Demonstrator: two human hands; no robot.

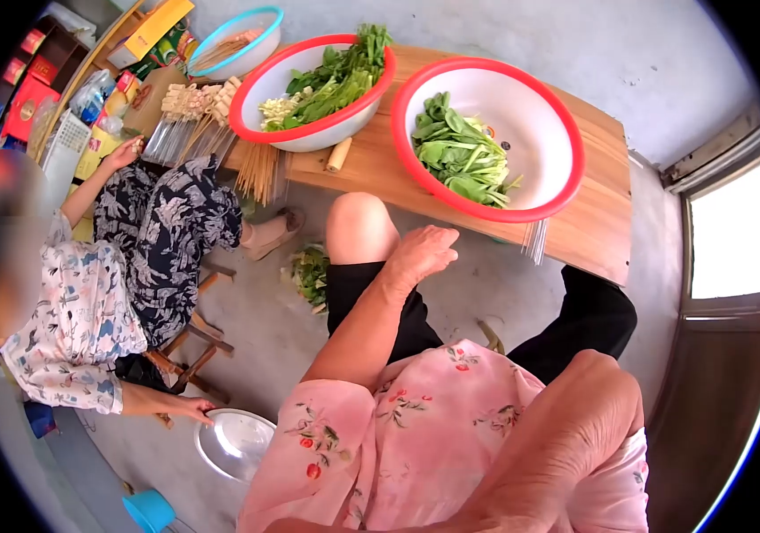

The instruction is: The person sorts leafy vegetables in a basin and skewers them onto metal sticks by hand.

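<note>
My left hand (426,252) is in front of my bent knee, its fingers loosely curled; nothing sticks out of it. My right forearm (540,444) folds back toward the bottom edge, and its hand is out of frame. Nearest to my left hand, on the wooden table (602,186), stands a large white basin with a red rim (558,142). Leafy greens (455,155) lie in its left half. A second red-rimmed basin (260,98) holds longer green stalks (344,84) and a small pale heap (279,112).
A person (78,293) sits at the left, one hand on a metal bowl (236,442). Skewered food (198,102), bare wooden skewers (260,169) and a blue-rimmed basin (265,40) are at the table's left. Leaves (311,275) lie on the floor; a blue bucket (149,511) stands lower left.
</note>
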